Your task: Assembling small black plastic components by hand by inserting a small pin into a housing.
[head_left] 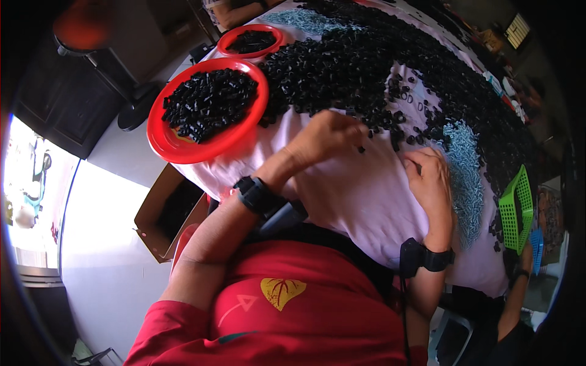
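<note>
My left hand hovers over the pale pink cloth, fingers curled in. A small black plastic piece shows at its fingertips. To the right, my right hand rests low over the cloth with bent fingers; whatever they may hold is hidden. Beside that hand lies a heap of small light-blue screws. Beyond both hands spreads a large pile of small black plastic pieces, with some scattered singly near my fingers.
At the left table edge stands a large red bowl of black pieces, with a smaller red bowl behind it. More blue screws lie farther back. A green basket and another person's arm are at right. An open cardboard box sits below.
</note>
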Demonstrator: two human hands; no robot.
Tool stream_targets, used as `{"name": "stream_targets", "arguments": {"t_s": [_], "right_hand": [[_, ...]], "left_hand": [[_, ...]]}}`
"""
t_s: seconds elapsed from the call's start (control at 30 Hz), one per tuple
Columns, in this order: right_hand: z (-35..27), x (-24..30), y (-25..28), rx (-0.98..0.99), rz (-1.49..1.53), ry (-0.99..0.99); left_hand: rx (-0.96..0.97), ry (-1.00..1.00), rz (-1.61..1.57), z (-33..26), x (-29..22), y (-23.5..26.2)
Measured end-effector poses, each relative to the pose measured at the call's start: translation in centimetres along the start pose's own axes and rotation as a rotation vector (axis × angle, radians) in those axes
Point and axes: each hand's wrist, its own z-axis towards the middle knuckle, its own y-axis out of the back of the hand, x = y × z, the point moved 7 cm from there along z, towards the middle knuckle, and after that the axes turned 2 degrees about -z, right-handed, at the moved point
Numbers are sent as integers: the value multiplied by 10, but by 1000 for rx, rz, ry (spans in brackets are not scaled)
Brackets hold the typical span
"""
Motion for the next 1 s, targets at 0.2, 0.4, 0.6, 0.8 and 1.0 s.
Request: {"name": "stream_targets", "arguments": {"t_s": [0.2,0.4,0.6,0.8,1.0], "right_hand": [[0,-9,23,-143,46,-88],[-5,-23,7,109,173,-237],[0,-9,6,-11,65,-53],[3,-5,8,-3,256,-165],[5,9,18,-90,388,-113]], "left_hand": [[-206,-304,165,-1,-21,-14],[-61,-186,419,-7,-10,0],[-189,-280,407,0,-21,-8],[-130,-319,661,6,-10,-28],[-138,-257,399,2,-11,-14]]}}
